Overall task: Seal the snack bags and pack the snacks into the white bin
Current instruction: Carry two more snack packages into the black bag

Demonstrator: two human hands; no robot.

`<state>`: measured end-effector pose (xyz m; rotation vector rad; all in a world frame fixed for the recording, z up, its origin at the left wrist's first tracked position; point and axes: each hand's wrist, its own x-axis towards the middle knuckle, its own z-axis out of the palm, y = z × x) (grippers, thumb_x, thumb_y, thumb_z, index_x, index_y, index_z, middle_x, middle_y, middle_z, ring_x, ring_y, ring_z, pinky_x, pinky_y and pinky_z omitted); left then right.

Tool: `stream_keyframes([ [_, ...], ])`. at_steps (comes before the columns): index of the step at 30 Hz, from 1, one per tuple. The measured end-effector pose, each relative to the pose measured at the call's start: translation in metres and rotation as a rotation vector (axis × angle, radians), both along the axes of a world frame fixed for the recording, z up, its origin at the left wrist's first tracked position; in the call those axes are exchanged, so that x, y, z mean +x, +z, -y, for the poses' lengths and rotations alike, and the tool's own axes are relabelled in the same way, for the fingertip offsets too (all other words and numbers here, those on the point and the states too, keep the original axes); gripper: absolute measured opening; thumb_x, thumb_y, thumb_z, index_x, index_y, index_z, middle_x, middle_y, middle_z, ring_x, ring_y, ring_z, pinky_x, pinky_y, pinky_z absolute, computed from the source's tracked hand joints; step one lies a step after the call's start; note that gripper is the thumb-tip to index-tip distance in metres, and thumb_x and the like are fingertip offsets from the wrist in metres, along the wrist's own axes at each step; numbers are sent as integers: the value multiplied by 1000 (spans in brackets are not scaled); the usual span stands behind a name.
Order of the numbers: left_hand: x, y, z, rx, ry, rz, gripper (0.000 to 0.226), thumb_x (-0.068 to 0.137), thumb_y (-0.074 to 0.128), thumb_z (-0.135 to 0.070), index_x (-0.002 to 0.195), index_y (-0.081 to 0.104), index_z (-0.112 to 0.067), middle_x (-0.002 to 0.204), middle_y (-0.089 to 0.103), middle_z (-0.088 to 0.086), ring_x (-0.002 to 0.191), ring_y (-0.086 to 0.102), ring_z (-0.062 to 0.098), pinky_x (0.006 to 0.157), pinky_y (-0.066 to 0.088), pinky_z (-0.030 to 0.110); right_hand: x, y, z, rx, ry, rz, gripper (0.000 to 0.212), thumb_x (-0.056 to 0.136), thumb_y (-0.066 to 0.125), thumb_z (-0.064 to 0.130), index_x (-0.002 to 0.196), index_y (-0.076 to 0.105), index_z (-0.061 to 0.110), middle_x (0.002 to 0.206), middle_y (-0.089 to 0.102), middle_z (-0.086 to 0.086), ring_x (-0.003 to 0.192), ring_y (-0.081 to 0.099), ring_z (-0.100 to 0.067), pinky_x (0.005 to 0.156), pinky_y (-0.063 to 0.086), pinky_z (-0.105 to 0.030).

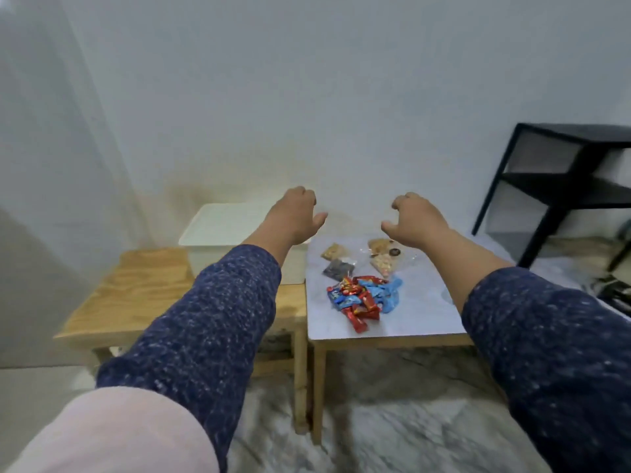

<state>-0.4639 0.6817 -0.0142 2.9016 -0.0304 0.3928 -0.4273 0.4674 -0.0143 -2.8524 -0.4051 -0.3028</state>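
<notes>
A white bin [218, 230] stands at the back of a wooden table [136, 288]. On the white-topped table [426, 302] to its right lie several clear snack bags [382, 259] with nuts and dark pieces, and a heap of red and blue wrapped snacks [363, 297]. My left hand [295, 213] hovers over the bin's right end, fingers curled downward, holding nothing. Held in the air above the far snack bags, my right hand [415, 218] is empty too, its fingers bent and apart. Both arms wear dark blue speckled sleeves.
A black metal shelf unit [560, 186] stands at the right against the white wall. The two tables touch side by side. Marble-patterned floor [392, 421] lies below, with some dark items at the far right edge.
</notes>
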Motion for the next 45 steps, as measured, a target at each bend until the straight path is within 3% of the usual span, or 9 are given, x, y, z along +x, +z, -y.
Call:
stream_keyframes([
  [11, 106, -25, 227, 51, -415, -53, 49, 96, 45, -40, 131, 46, -5, 131, 47, 13, 121, 47, 28, 99, 41, 39, 21, -29, 221, 30, -438, -68, 49, 86, 57, 36, 121, 52, 2, 126, 49, -19, 116, 50, -35, 94, 43, -39],
  [17, 151, -41, 320, 70, -602, -78, 49, 96, 45, -37, 133, 45, -5, 134, 45, 14, 123, 46, 28, 101, 39, 36, 29, -48, 299, 71, -614, -82, 53, 86, 57, 34, 130, 49, 4, 130, 50, -16, 119, 50, -33, 97, 42, -37],
  [30, 241, -115, 472, 27, -854, -250, 47, 95, 48, -40, 127, 49, -6, 126, 50, 13, 118, 49, 30, 99, 42, 40, 79, -100, 429, 137, -868, -178, 46, 83, 59, 32, 120, 57, 6, 123, 54, -15, 114, 53, -33, 91, 44, -33],
  [37, 279, -187, 550, -68, -748, -422, 50, 95, 47, -41, 130, 48, -6, 127, 49, 14, 118, 49, 29, 99, 41, 38, 137, -158, 520, 108, -799, -334, 54, 84, 60, 35, 128, 52, 5, 130, 52, -17, 119, 50, -32, 96, 43, -34],
  [45, 319, -281, 624, -418, -335, -525, 58, 86, 60, -46, 136, 47, -18, 142, 35, 11, 134, 34, 26, 112, 28, 34, 246, -219, 635, 99, -379, -441, 47, 79, 72, 30, 123, 60, 21, 129, 45, -13, 121, 46, -27, 102, 36, -29],
])
